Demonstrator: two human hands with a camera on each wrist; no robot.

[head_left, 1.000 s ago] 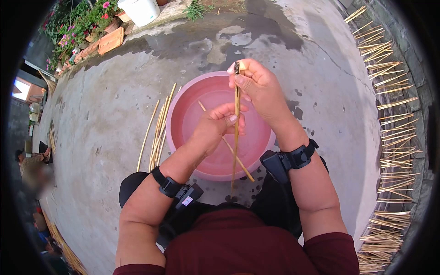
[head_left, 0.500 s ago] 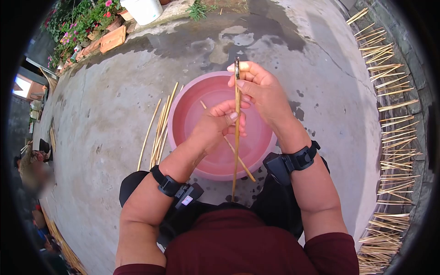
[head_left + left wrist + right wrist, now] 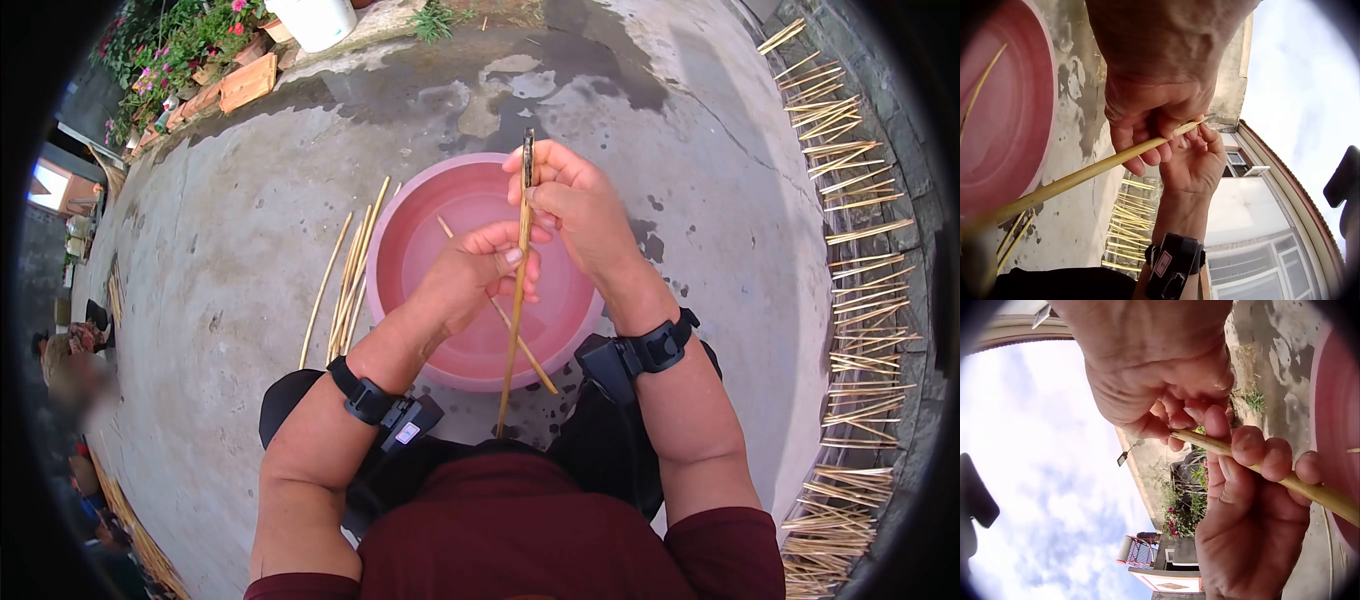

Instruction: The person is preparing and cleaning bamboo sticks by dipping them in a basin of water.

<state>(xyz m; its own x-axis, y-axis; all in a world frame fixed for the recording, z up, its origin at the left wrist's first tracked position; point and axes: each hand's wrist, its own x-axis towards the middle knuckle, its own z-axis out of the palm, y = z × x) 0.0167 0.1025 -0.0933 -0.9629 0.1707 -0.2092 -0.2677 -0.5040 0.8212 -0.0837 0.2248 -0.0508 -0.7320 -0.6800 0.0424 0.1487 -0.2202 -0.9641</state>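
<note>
In the head view, a long yellow-brown stalk (image 3: 514,330) is held up over a pink basin (image 3: 375,270). My left hand (image 3: 455,285) pinches it partway along between thumb and fingers. Near the upper end, my right hand (image 3: 585,205) pinches it, with a dark, narrow piece (image 3: 528,150) showing at the fingertips. The left wrist view shows a thin, pale, split-looking tip between the right fingers; I cannot tell whether the dark piece is a blade or part of the stalk. Another stalk (image 3: 535,367) lies across the basin, partly hidden behind the left hand.
Several loose stalks (image 3: 352,275) lie on the concrete left of the basin. Rows of stalks (image 3: 865,300) line the wall at right. A white bucket (image 3: 314,22) and potted flowers (image 3: 205,60) stand at the far left; a person (image 3: 80,360) sits at the left edge.
The held stalk's upper end has shifted slightly right, its lower end slightly left, so it leans more. The right thumb has slid a little down along it. The left hand stays nearly in place.
</note>
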